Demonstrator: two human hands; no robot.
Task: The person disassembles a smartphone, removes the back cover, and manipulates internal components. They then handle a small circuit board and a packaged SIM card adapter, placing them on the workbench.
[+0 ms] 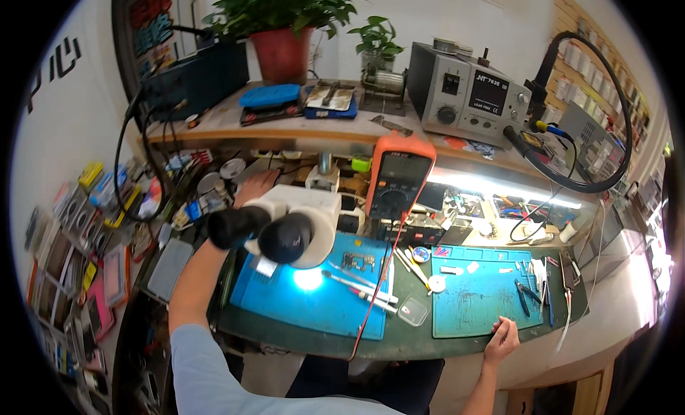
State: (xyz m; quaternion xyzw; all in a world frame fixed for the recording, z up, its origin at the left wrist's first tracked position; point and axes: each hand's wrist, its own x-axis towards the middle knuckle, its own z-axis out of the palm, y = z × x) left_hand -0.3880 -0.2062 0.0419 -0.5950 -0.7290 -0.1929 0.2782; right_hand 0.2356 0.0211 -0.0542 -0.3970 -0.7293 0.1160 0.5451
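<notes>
My left arm stretches forward past the microscope (314,208). My left hand (258,185) is behind its eyepieces, near small round containers (232,168) at the back left; its fingers are too unclear to read. My right hand (504,336) rests at the front edge of the right teal mat (464,308), fingers curled in, with nothing visible in them. Black-handled pliers (526,298) lie just beyond it. Under the microscope, a lit blue mat (275,301) carries a small metal board piece (358,262) and several slim pen-like tools (364,290).
An orange multimeter (401,176) hangs from the shelf, its red lead (374,294) crossing the bench. A grey soldering and hot-air station (467,94) and potted plants (282,51) stand on the shelf. A small clear box (414,311) sits between the mats. Boxed parts (93,237) crowd the left.
</notes>
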